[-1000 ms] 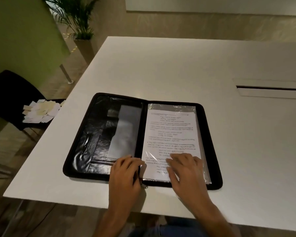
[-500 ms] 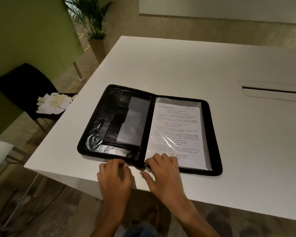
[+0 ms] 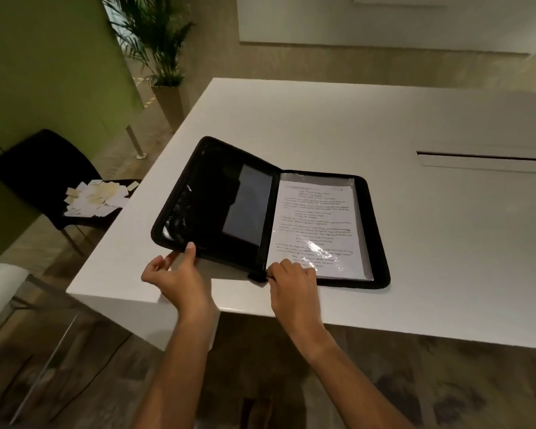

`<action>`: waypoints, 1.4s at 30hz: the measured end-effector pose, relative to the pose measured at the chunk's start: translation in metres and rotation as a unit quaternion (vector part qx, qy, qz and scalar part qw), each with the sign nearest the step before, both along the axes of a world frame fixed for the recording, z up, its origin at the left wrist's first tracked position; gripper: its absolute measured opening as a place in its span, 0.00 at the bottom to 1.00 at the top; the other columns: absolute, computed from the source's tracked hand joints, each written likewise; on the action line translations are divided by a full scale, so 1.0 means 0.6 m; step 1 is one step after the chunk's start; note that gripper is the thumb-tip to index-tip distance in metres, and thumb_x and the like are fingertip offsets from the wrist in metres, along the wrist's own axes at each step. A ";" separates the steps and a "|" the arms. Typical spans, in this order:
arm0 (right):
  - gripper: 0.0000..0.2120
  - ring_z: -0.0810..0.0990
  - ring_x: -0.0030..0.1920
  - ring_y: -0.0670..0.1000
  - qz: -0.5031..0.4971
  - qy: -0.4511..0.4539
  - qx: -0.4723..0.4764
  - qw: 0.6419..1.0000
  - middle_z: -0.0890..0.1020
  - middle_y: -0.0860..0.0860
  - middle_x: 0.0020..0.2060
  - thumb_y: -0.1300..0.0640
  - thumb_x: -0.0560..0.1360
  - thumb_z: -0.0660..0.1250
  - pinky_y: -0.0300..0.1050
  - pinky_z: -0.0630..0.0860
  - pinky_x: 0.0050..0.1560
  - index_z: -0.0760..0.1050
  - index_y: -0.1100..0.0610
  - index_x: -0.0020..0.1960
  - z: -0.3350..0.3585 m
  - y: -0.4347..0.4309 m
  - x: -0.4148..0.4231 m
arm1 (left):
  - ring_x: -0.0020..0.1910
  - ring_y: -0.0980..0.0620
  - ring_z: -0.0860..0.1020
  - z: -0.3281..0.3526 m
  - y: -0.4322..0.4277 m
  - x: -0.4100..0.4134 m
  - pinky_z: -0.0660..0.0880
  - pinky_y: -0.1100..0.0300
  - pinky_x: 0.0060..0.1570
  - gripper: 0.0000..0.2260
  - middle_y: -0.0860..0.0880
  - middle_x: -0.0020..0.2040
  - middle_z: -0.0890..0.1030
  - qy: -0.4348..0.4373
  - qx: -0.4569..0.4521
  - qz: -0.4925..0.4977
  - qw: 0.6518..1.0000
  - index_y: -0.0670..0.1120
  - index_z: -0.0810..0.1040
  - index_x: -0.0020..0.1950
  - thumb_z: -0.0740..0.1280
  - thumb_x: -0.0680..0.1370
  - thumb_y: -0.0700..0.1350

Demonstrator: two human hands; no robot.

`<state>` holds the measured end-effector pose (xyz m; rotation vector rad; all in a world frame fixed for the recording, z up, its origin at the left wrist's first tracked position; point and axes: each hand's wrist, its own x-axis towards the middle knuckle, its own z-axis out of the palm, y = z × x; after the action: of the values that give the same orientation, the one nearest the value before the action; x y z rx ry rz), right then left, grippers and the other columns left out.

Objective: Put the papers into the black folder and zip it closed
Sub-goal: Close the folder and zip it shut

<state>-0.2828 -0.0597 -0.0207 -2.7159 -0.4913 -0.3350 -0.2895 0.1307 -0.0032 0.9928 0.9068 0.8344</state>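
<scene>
A black zip-around folder of glossy leather-like material lies open near the front left corner of a white rectangular table. Its right half rests flat on the tabletop, while its left half is tilted up off the surface. On the right half sits a white sheet of paper with dark handwritten lines, tucked under a clear plastic sleeve that catches a glare. A grey rectangular panel sits on the inside of the raised left cover, next to the spine.

The left hand grips the near edge of the raised cover close to its outer corner, thumb on top and fingers curled beneath. The right hand rests at the near end of the spine, fingertips bunched narrowly at the folder's bottom edge and over the lower corner of the paper; whether it pinches the zipper pull cannot be told.

To the left of the table stands a black chair with a heap of small white and cream cards on its seat. Farther back, a green potted palm stands beside a green wall panel. A long narrow slot runs across the tabletop at the right.
</scene>
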 end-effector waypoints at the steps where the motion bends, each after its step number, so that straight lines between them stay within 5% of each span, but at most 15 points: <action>1: 0.07 0.83 0.44 0.53 -0.004 0.001 0.002 1.000 0.85 0.50 0.45 0.64 0.79 0.74 0.50 0.77 0.52 0.85 0.54 0.53 0.001 0.001 -0.002 | 0.59 0.51 0.86 0.000 0.001 0.001 0.84 0.58 0.59 0.21 0.51 0.61 0.84 -0.023 -0.010 -0.030 0.999 0.53 0.73 0.66 0.80 0.78 0.43; 4: 0.06 0.83 0.44 0.53 -0.013 0.009 0.051 0.999 0.85 0.49 0.45 0.64 0.80 0.73 0.51 0.78 0.50 0.85 0.54 0.52 -0.001 0.003 -0.010 | 0.60 0.52 0.86 0.005 -0.002 -0.002 0.83 0.54 0.63 0.09 0.54 0.57 0.87 -0.019 0.066 -0.113 0.991 0.55 0.81 0.62 0.75 0.83 0.49; 7: 0.05 0.82 0.43 0.51 -0.019 0.003 0.104 0.994 0.84 0.48 0.43 0.63 0.80 0.75 0.51 0.80 0.48 0.84 0.54 0.51 -0.005 0.006 -0.019 | 0.61 0.53 0.85 0.020 -0.021 -0.012 0.85 0.54 0.59 0.15 0.59 0.58 0.85 -0.013 0.166 -0.175 0.970 0.58 0.77 0.66 0.74 0.81 0.55; 13: 0.09 0.83 0.41 0.44 -0.040 0.019 0.176 0.983 0.85 0.45 0.44 0.62 0.77 0.79 0.42 0.84 0.43 0.81 0.51 0.51 -0.016 0.014 -0.043 | 0.60 0.66 0.84 0.011 -0.060 -0.018 0.81 0.72 0.50 0.20 0.70 0.62 0.83 -0.021 0.301 -0.374 0.877 0.70 0.72 0.71 0.73 0.82 0.54; 17: 0.12 0.85 0.39 0.42 -0.026 0.030 0.193 0.980 0.87 0.46 0.44 0.65 0.75 0.81 0.36 0.85 0.45 0.83 0.54 0.53 -0.017 0.015 -0.049 | 0.65 0.64 0.82 -0.011 -0.063 -0.006 0.82 0.67 0.59 0.24 0.68 0.68 0.81 -0.025 0.363 -0.454 0.813 0.64 0.69 0.80 0.69 0.84 0.57; 20: 0.17 0.87 0.41 0.44 -0.029 0.032 0.188 0.981 0.89 0.49 0.45 0.71 0.70 0.82 0.34 0.85 0.48 0.86 0.57 0.53 -0.012 0.017 -0.048 | 0.64 0.65 0.82 -0.022 -0.059 0.008 0.84 0.64 0.59 0.21 0.64 0.69 0.81 -0.025 0.453 -0.460 0.763 0.61 0.72 0.80 0.64 0.87 0.60; 24: 0.18 0.85 0.45 0.39 -0.052 0.004 0.195 0.979 0.89 0.49 0.46 0.72 0.68 0.83 0.24 0.77 0.57 0.87 0.59 0.55 -0.005 0.022 -0.048 | 0.51 0.61 0.86 -0.027 -0.065 0.026 0.81 0.72 0.54 0.23 0.55 0.62 0.87 -0.031 0.581 -0.449 0.677 0.48 0.76 0.79 0.61 0.87 0.57; 29: 0.17 0.87 0.39 0.49 -0.101 0.027 0.196 0.975 0.87 0.51 0.40 0.72 0.66 0.83 0.34 0.80 0.47 0.86 0.59 0.51 -0.002 0.027 -0.053 | 0.39 0.57 0.87 -0.032 -0.072 0.045 0.83 0.67 0.42 0.24 0.51 0.51 0.90 -0.046 0.677 -0.406 0.613 0.43 0.83 0.73 0.60 0.87 0.56; 32: 0.19 0.87 0.37 0.51 -0.123 0.035 0.167 0.978 0.87 0.52 0.39 0.74 0.62 0.83 0.41 0.85 0.42 0.88 0.61 0.49 -0.002 0.027 -0.055 | 0.37 0.56 0.86 -0.037 -0.072 0.056 0.84 0.65 0.39 0.25 0.50 0.48 0.90 -0.058 0.704 -0.394 0.587 0.43 0.85 0.70 0.59 0.88 0.59; 37: 0.18 0.86 0.36 0.46 -0.131 0.046 0.141 0.980 0.88 0.51 0.41 0.71 0.63 0.86 0.34 0.82 0.43 0.89 0.61 0.50 -0.005 0.027 -0.058 | 0.39 0.55 0.87 -0.045 -0.069 0.071 0.84 0.62 0.38 0.25 0.50 0.49 0.90 -0.069 0.722 -0.386 0.569 0.46 0.87 0.67 0.60 0.87 0.62; 42: 0.16 0.88 0.39 0.47 -0.152 0.045 0.153 0.975 0.90 0.52 0.44 0.66 0.67 0.87 0.39 0.87 0.44 0.89 0.60 0.53 -0.011 0.025 -0.066 | 0.43 0.55 0.85 -0.059 -0.074 0.077 0.82 0.63 0.39 0.18 0.54 0.53 0.90 -0.053 0.712 -0.415 0.564 0.52 0.90 0.61 0.68 0.83 0.63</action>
<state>-0.3226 -0.0449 -0.0272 -2.4843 0.0067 -0.3334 -0.2434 0.0865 -0.0388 2.4455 -0.7040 0.6339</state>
